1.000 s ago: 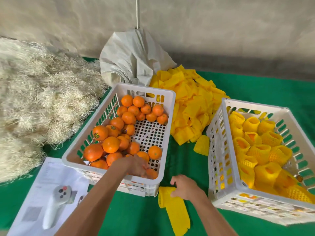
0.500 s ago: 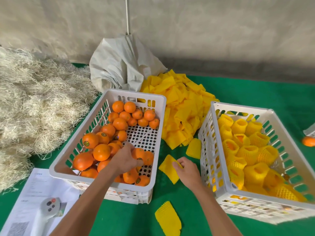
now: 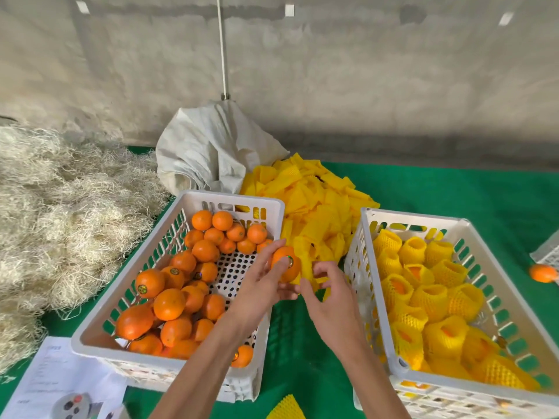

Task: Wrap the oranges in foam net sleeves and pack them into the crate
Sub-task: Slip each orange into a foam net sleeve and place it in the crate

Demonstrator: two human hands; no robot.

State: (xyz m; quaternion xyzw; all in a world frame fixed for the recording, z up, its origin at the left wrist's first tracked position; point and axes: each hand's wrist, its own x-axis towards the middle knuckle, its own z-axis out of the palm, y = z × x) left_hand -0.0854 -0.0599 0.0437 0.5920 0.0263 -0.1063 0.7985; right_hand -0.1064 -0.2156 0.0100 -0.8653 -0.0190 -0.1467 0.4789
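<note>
An orange (image 3: 286, 264) is now being gripped by the left hand (image 3: 262, 285) above the gap between the two crates, having been lifted out of the left crate (image 3: 181, 362), where that hand was reaching half a second ago. A yellow foam net sleeve (image 3: 307, 267), earlier being picked off the green cloth (image 3: 453, 192), is being pinched by the right hand (image 3: 329, 300) against the fruit's 3 o'clock side. Wrapped oranges (image 3: 435, 297) are being kept in the right crate (image 3: 411, 217); the sleeve pile (image 3: 314, 201) is lying at 12 o'clock.
</note>
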